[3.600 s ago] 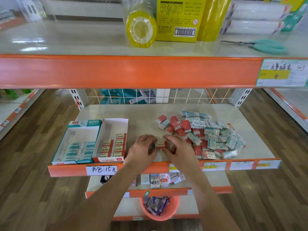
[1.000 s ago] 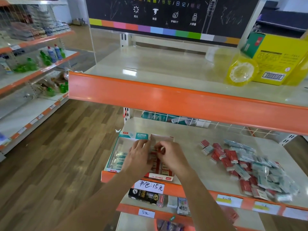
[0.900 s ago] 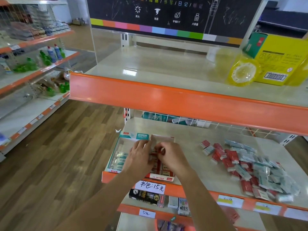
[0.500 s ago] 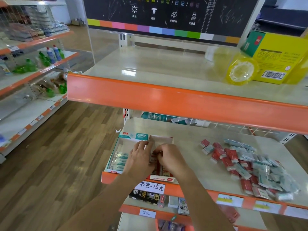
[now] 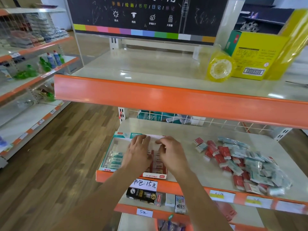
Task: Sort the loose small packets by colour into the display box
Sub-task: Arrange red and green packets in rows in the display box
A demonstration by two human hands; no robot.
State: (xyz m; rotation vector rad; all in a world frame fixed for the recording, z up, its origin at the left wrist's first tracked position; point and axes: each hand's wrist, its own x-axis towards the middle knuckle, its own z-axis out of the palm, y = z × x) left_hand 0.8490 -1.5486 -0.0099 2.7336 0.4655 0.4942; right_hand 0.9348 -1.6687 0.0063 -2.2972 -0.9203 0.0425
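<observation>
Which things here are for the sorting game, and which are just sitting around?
For the job:
- display box
- teal packets in it
- red packets in it
- loose pile
- left hand, right hand

Just sitting there:
- yellow tape roll
- yellow carton
- black box below

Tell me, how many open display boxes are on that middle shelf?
2. The teal box sits at the shelf's left end; the red box sits right beside it, mostly hidden under the left hand and right hand.
</observation>
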